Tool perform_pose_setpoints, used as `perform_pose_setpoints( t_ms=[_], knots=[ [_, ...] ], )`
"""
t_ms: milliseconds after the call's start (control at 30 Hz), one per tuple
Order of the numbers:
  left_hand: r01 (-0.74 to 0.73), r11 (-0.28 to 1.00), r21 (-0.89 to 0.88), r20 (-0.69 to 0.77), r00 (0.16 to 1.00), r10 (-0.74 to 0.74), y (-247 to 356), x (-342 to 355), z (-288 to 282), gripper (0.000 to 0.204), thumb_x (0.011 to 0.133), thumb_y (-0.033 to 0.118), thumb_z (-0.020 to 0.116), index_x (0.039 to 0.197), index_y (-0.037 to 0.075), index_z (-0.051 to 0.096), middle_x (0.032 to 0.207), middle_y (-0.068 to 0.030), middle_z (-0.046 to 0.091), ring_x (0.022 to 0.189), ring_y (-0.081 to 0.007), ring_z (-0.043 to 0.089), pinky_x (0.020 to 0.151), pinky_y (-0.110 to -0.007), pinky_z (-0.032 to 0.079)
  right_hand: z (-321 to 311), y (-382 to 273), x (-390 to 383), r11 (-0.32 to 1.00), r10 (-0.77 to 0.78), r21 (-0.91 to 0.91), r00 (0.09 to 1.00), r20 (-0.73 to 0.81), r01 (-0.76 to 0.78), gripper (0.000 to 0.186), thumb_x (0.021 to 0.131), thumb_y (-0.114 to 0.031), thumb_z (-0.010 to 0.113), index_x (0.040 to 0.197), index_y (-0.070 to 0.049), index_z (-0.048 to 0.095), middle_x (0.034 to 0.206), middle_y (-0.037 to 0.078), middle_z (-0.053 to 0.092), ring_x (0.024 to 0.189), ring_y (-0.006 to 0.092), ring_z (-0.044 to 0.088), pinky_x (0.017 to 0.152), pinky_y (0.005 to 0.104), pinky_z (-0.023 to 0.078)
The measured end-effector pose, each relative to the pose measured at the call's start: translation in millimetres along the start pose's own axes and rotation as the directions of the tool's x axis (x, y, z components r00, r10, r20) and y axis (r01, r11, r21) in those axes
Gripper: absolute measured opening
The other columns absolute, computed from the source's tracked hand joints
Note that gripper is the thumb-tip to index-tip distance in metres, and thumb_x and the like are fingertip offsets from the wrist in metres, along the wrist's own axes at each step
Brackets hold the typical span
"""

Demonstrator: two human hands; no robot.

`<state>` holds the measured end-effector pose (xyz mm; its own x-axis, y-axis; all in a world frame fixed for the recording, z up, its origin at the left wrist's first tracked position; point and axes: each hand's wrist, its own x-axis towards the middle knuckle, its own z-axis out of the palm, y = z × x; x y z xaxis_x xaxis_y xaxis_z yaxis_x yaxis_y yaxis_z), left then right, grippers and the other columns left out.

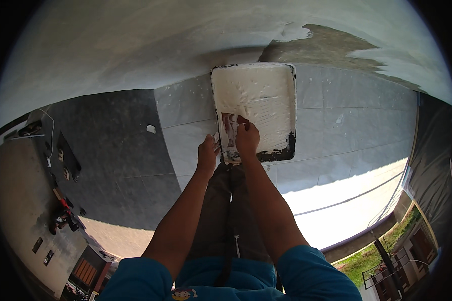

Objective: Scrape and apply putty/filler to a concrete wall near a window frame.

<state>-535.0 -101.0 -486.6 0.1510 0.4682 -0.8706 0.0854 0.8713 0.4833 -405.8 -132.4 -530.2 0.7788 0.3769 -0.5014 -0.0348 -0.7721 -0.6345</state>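
A black rectangular tray (292, 140) full of thick white paste (258, 93) lies in front of me, beside the wall. My right hand (247, 139) is closed around the reddish-brown handle of a scraper (230, 129). Its wide blade, smeared with white, sits in the paste along the tray's left side. At the tray's left rim is my left hand (207, 154), its curled fingers whitened and seemingly gripping the edge; the fingertips are partly hidden.
A wall (150, 55) curves across the top, with a darker uncoated patch (321, 45). Grey sheeting (331, 125) with white specks covers the floor near the tray. A white scrap (151, 129) and footwear (65, 170) lie on the dark floor at left. Sunlight falls at right.
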Motion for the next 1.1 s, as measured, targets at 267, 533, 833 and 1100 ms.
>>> perform_pose_setpoints(
  t_ms=[267, 533, 833, 1100],
  knots=[
    [-0.004, 1.000, 0.014, -0.007, 1.000, 0.005, 3.1, -3.3, 2.5, 0.073, 0.102, 0.049, 0.040, 0.147, -0.007, 0.030, 0.148, -0.0189, 0.044, 0.134, -0.0282, 0.047, 0.106, -0.040, 0.040, 1.6, 10.6, 27.5, 0.982, 0.024, 0.184, 0.992, 0.125, -0.047, 0.025, 0.086, -0.020, 0.058, 0.090, 0.003, 0.066, 0.073, 0.010, 0.065, 0.065, 0.0202, 0.063, 0.059, 0.0366, 0.049],
    [0.010, 1.000, -0.008, -0.016, 1.000, -0.010, 2.1, -0.5, -4.8, 0.074, 0.102, 0.051, 0.039, 0.147, -0.006, 0.032, 0.147, -0.0173, 0.047, 0.134, -0.0273, 0.047, 0.107, -0.040, 0.040, -49.0, -25.1, 24.1, 0.824, 0.156, 0.415, 0.858, 0.489, -0.386, 0.025, 0.083, -0.015, 0.057, 0.094, 0.005, 0.067, 0.070, 0.006, 0.061, 0.066, 0.0146, 0.061, 0.061, 0.0310, 0.049],
    [0.047, 0.995, -0.092, -0.072, 0.996, -0.053, -13.4, 10.3, -5.1, 0.071, 0.102, 0.053, 0.035, 0.146, -0.003, 0.038, 0.148, -0.0140, 0.048, 0.136, -0.0248, 0.046, 0.111, -0.039, 0.035, -85.6, 7.1, 18.1, 0.746, 0.136, 0.615, 0.962, 0.236, -0.256, 0.029, 0.083, -0.011, 0.054, 0.105, 0.004, 0.066, 0.085, 0.005, 0.064, 0.073, 0.0138, 0.059, 0.069, 0.0290, 0.050],
    [0.054, 0.994, -0.092, -0.045, 0.997, -0.058, -13.7, 10.4, -8.7, 0.072, 0.103, 0.053, 0.034, 0.148, -0.003, 0.036, 0.150, -0.0130, 0.045, 0.138, -0.0249, 0.043, 0.112, -0.039, 0.033, -90.7, 4.9, 1.0, 0.746, 0.098, 0.639, 0.981, 0.170, -0.185, 0.028, 0.081, -0.007, 0.054, 0.104, 0.006, 0.065, 0.087, 0.005, 0.064, 0.075, 0.0140, 0.059, 0.070, 0.0284, 0.051]
  ],
)
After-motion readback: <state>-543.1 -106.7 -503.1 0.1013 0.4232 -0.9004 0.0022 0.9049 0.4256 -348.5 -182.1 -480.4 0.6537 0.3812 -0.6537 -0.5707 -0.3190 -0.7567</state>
